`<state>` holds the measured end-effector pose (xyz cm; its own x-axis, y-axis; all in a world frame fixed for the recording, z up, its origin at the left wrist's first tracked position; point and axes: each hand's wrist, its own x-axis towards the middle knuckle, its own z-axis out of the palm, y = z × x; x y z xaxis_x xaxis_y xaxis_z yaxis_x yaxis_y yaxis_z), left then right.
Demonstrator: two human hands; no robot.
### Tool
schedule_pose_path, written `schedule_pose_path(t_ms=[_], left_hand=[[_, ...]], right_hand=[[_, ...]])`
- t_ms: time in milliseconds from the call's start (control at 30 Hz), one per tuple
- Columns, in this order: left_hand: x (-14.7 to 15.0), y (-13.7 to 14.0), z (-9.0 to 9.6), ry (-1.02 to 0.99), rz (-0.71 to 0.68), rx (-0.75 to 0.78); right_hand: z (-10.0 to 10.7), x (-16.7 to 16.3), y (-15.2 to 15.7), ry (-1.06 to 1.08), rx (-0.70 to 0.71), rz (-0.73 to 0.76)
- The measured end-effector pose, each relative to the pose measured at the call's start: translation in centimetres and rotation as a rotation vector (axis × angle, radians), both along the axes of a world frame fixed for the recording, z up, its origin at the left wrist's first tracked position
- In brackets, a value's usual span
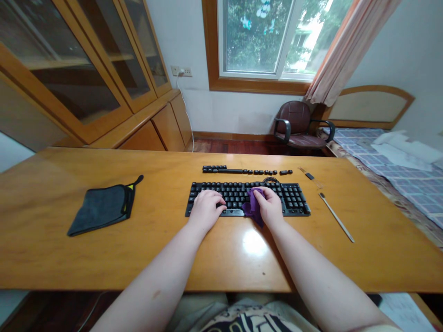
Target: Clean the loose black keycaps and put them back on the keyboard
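Observation:
A black keyboard (235, 196) lies across the middle of the wooden desk, with some keycaps gone from its bottom row. My left hand (207, 210) rests on the keyboard's left part, fingers laid over the keys and thumb apart, holding nothing. A crumpled purple cloth (255, 207) is gripped in my right hand (272, 206), pressed on the keys right of the middle; part of it hangs over the front edge. Behind the keyboard, loose keycaps (255, 172) stand in a row, including a long space bar (230, 171).
A folded grey cloth (104, 205) lies at the left of the desk (155, 258). To the right are a small wire tool with a dark middle (309, 176) and a thin stick with a dark tip (337, 218). A chair (296, 122) stands beyond.

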<state>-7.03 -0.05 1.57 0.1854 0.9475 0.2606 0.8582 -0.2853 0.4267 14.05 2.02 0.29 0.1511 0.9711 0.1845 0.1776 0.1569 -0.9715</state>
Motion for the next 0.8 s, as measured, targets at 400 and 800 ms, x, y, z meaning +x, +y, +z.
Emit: schedule_pose_path(t_ms=[400,800], left_hand=[[1.2,-1.2,1.1,0.208,0.017,-0.031],[1.0,3.6,4.3,0.157,-0.008,-0.083]], right_hand=[[-0.1,0.0,0.0,-0.011,0.004,0.002],[-0.2,0.0,0.0,-0.012,0.008,0.017]])
